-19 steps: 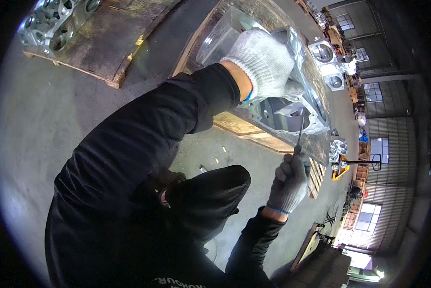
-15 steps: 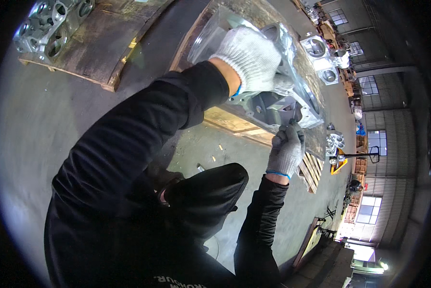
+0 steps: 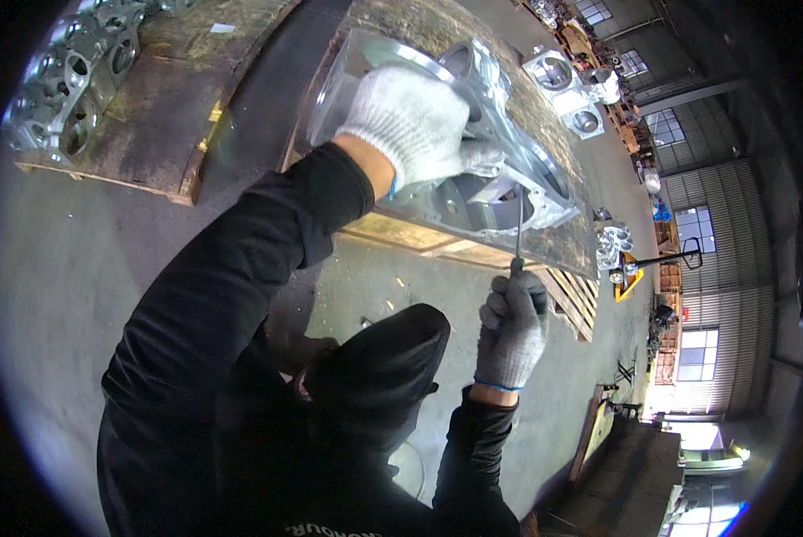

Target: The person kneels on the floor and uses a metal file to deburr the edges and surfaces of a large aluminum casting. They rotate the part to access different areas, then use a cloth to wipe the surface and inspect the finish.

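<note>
A silvery machined metal casting (image 3: 545, 199), with large round openings and a hollow side facing me, lies on a wooden pallet (image 3: 573, 240). My left hand (image 3: 410, 121), in a white knit glove, grips the casting's upper side, its thumb or a finger reaching over the edge of the hollow. In a greyish glove, my right hand (image 3: 513, 327) is closed around a thin dark rod-like tool (image 3: 520, 228). The rod points away from me to the casting's hollow at its right end. Whether its tip touches the metal I cannot tell.
Similar castings (image 3: 79, 125) sit on another wooden pallet (image 3: 164, 107) at the far left. More metal parts (image 3: 554, 73) stand beyond the work pallet. A yellow pallet jack (image 3: 630, 282) and slatted wood (image 3: 567, 300) are to the right. My bent knee (image 3: 419, 331) is below.
My right hand has drawn back toward me from the casting, and more of the thin rod shows. My left hand stays on the casting, while the whole view has shifted slightly.
</note>
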Motion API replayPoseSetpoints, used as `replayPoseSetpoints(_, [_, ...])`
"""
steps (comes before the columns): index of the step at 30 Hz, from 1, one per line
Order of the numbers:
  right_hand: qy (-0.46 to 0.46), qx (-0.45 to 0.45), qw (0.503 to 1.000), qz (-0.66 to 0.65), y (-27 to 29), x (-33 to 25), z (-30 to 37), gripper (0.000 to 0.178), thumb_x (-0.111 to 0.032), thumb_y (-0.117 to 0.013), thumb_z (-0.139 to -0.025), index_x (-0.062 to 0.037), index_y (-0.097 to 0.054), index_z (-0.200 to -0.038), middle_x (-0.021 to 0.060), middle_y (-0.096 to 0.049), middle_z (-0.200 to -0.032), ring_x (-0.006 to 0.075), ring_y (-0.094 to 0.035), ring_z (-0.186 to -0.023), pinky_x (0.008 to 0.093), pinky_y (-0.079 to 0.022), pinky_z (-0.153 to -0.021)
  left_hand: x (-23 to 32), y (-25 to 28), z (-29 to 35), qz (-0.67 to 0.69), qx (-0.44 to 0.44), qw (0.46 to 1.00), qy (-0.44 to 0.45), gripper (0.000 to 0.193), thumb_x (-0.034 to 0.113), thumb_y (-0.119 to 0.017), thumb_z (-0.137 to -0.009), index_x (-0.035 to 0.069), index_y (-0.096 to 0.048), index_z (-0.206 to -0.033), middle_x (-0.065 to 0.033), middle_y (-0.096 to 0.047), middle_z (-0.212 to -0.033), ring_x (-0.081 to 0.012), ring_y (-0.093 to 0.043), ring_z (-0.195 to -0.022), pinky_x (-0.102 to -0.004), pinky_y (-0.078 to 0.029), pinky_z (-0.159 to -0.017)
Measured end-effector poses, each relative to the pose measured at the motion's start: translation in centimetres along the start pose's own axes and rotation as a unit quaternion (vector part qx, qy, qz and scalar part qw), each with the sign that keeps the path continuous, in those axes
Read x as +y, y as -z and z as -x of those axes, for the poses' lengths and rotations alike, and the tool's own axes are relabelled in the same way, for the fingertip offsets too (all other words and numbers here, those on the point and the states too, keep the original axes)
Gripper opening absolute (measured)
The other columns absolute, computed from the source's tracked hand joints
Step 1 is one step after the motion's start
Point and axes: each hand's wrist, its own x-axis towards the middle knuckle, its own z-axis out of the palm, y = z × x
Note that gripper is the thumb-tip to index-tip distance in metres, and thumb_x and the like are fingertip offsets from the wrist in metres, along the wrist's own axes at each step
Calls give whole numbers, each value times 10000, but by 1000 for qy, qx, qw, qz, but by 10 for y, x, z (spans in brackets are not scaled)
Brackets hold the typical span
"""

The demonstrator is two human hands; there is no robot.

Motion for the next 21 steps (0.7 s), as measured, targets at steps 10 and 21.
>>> replayPoseSetpoints(10, [-43, 25, 991, -124, 9, 16, -3, 100, -26, -585, -1010, -80, -623, -935, -16, -576, -878, 81, -496, -713, 242, -415, -607, 2, 1, 2, -26, 26, 999, -13, 708, 789, -499, -936, 163, -828, -950, -102, -755, -784, -270, -753, -727, -429, -586, -638])
replayPoseSetpoints(21, [-47, 49, 980, -189, 11, 28, -15, 54, -50, -634, -1005, -92, -621, -972, 2, -579, -836, 82, -522, -704, 213, -406, -576, -1, 2, -6, -43, -42, 998, 4, 840, 861, -442, -915, 109, -815, -901, -125, -720, -691, -264, -723, -620, -409, -571, -566])
